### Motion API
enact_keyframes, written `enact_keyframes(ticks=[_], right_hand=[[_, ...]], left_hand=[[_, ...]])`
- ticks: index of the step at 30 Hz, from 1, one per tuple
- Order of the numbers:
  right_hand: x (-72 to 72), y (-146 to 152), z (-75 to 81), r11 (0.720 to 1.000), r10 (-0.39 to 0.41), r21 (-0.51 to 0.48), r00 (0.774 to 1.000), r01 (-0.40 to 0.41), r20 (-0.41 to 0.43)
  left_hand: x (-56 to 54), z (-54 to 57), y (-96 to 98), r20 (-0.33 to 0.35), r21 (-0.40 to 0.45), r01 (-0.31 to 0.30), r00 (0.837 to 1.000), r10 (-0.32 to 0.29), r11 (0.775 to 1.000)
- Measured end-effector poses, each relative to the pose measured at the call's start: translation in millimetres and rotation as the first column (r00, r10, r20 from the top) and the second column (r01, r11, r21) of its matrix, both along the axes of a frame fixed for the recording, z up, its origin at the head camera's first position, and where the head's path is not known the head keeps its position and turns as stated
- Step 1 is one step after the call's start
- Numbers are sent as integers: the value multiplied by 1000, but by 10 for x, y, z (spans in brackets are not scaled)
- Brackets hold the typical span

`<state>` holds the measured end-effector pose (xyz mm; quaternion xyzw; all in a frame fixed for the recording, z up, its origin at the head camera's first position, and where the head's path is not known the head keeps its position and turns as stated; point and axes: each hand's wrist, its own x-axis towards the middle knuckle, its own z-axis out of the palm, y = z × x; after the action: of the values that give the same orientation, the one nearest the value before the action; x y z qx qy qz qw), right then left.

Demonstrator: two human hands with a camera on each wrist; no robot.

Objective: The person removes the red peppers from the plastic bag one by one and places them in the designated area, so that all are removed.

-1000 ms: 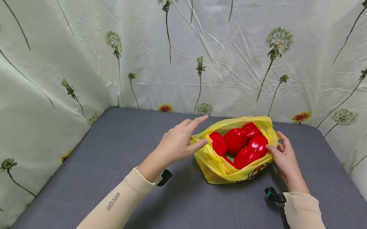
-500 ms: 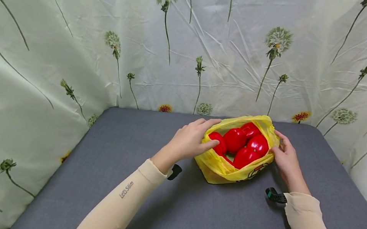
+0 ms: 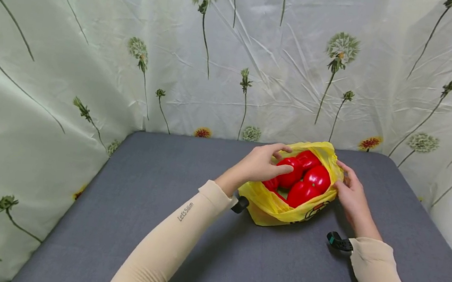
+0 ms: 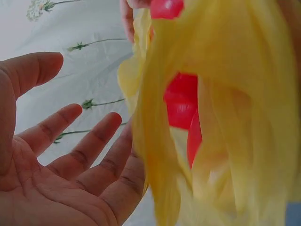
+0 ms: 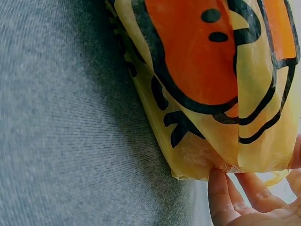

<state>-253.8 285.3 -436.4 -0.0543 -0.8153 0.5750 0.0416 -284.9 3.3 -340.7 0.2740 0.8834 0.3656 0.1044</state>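
Observation:
A yellow plastic bag (image 3: 262,207) stands with its mouth open on the grey table. Inside lie several shiny red rounded pieces (image 3: 304,194), like fruit or peppers; the exact kind cannot be told. My left hand (image 3: 263,165) reaches over the bag's left rim, its thumb near a red piece (image 3: 288,174) and its fingers extended, holding nothing. In the left wrist view this palm (image 4: 61,188) faces the bag with the fingers spread. At the bag's right side my right hand (image 3: 353,198) pinches the rim between thumb and fingers, partly hidden behind the plastic.
Grey cloth covers the table (image 3: 153,174), which reaches out to the left and in front of the bag. Behind it hangs a pale curtain (image 3: 222,102) printed with dandelions. Each wrist carries a black band (image 3: 339,241).
My left hand has moved right, from beside the bag to over its opening. The right hand has shifted only slightly at the rim, and the bag has stayed in place.

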Motion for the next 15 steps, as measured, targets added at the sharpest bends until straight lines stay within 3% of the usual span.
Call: enact_keyframes(ticks=[4, 7, 12, 15], right_hand=[[-15, 10, -20, 1000, -4, 10, 1000, 4, 3], [-20, 7, -27, 1000, 1, 7, 1000, -1, 0], [-17, 10, -15, 1000, 3, 1, 1000, -3, 1], [-8, 14, -11, 1000, 0, 0, 1000, 0, 5]], left_hand=[[-99, -16, 149, 79, 25, -26, 997, 24, 999], [-173, -25, 245, 164, 81, -56, 985, 42, 995], [-299, -74, 349, 343, 217, -147, 937, 66, 965], [-360, -136, 387, 382, 242, -220, 917, 115, 945]])
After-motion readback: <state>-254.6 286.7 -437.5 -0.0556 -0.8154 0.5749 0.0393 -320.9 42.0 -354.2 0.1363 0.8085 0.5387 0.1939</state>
